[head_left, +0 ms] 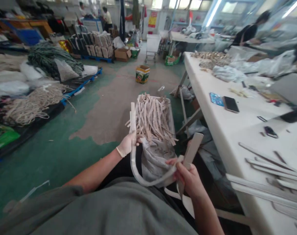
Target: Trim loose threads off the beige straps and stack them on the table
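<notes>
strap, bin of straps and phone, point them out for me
strap (pixel 148 180), head view, bottom of its curve between the hands
bin of straps (pixel 154 119), head view, middle of the heaped straps
phone (pixel 230 104), head view, middle of its dark screen on the table

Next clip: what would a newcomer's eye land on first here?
Dead centre, the left hand, in a pale glove, and the bare right hand hold a pale strap bent into a U between them. Just beyond stands a white bin heaped with similar beige strips. At the right runs a long white table with a dark phone.
</notes>
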Tool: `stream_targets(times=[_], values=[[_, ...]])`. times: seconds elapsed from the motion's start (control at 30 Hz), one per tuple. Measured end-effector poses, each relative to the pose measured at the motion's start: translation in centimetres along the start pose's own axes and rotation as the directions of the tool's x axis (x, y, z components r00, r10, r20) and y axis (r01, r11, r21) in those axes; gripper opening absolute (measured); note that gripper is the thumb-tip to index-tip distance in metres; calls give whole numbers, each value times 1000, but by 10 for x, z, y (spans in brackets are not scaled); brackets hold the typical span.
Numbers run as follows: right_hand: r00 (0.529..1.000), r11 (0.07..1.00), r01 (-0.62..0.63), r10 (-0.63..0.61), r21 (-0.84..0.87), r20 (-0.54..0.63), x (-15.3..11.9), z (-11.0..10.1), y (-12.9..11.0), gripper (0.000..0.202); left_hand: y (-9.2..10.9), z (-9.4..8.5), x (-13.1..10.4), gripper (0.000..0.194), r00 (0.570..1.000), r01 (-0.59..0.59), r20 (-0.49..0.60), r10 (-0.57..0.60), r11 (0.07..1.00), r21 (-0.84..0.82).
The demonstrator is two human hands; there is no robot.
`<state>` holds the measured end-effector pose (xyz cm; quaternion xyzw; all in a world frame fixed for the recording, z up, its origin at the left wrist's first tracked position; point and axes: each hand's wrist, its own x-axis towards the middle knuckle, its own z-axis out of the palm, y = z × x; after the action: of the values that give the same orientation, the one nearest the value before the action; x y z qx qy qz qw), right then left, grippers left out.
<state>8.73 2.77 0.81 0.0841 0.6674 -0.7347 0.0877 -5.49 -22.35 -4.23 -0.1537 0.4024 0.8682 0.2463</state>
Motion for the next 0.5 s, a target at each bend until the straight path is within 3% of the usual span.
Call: stream_targets(times=[0.1, 0.2, 0.33, 0.43, 0.5], values=[[993, 997, 38, -30, 73, -111, 32, -1, -8, 55, -27, 18, -15, 35, 957, 57, 256, -137, 953, 297], [986, 988, 102, -86, 112, -140, 57, -10, -16, 55, -44, 24, -26, 39, 876, 58, 387, -286, 861, 506], [972, 972, 176, -147, 156, -182, 69, -17, -19, 44, -55, 25, -33, 43, 800, 20, 437, -412, 746, 666], [965, 964, 223, -199, 141, -169, 63, -15, -23, 35, -57, 26, -34, 47, 775, 18, 426, -467, 690, 724], [960, 960, 254, -236, 118, -150, 56, -12, -24, 29, -57, 28, -34, 48, 779, -7, 443, -444, 701, 714]])
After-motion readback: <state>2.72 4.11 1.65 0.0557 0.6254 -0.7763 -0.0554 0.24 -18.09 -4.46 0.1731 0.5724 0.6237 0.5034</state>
